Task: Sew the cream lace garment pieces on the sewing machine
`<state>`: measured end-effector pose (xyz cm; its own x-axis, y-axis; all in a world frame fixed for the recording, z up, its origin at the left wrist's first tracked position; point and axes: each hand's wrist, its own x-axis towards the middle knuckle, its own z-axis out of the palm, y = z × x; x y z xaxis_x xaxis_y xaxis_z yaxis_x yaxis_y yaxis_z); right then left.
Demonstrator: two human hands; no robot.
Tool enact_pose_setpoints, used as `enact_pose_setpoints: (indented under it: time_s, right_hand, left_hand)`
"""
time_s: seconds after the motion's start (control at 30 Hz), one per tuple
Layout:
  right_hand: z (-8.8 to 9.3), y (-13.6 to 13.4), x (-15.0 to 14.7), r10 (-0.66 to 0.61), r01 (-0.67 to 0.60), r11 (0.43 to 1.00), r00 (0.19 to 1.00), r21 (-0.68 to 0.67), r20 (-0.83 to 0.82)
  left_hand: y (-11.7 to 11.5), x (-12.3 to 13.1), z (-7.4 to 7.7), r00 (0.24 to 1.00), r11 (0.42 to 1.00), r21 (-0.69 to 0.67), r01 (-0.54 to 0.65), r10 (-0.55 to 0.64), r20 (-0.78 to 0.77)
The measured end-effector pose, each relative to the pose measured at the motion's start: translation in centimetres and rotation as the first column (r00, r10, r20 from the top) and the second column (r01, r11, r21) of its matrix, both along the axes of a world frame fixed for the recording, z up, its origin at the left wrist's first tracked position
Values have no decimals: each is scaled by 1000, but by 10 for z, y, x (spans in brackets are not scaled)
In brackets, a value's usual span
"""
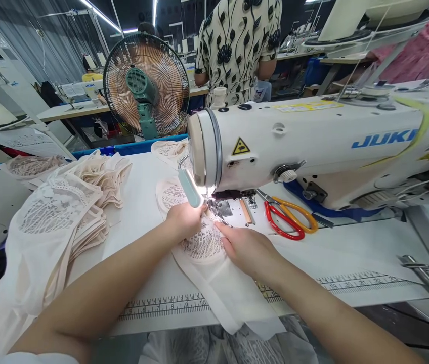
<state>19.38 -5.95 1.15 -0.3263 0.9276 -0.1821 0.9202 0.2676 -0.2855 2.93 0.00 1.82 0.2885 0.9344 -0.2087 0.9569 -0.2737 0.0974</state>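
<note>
A cream bra piece with a lace cup (204,242) lies under the needle area of a white sewing machine (252,146), its lower end hanging over the table's front edge. My left hand (186,220) is closed on the fabric just left of the presser foot, fingertips partly hidden by the needle guard. On the right side of the lace, my right hand (245,248) grips the edge between thumb and extended index finger, close in front of the foot. Scissors with red and orange handles (288,218) rest on the machine bed, right of my right hand.
Several stacked bra pieces (58,212) lie at the left. More lace fabric (171,149) sits behind the needle. A ruler tape (169,306) runs along the table's front edge. Beyond the table stand a fan (146,86) and a person in a patterned shirt (237,45).
</note>
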Motion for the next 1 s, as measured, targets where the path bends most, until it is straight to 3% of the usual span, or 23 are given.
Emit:
enact_pose_setpoints:
  time_s: [0.23,0.4,0.57,0.73,1.0]
  right_hand:
    - [9,-7,1,-6,5,999,1000,37,23]
    - [13,-24,12,113,-115,993,992,27,56]
    - [8,-28,18,163,-161,987,982,-29,99]
    - [11,-24,16,167,-164,986,979,-41,114]
    - [15,-7,11,158,-158,987,975,-16,155]
  left_hand:
    - [2,-20,2,993,994,95,-48,38,113]
    - [-5,-43,-2,968,981,148,123,-152,199]
    - [-20,-55,8,954,958,90,273,-282,103]
    - [-27,-55,9,970,965,-99,244,-245,3]
    - [-8,-55,2,972,973,-29,228,-230,-55]
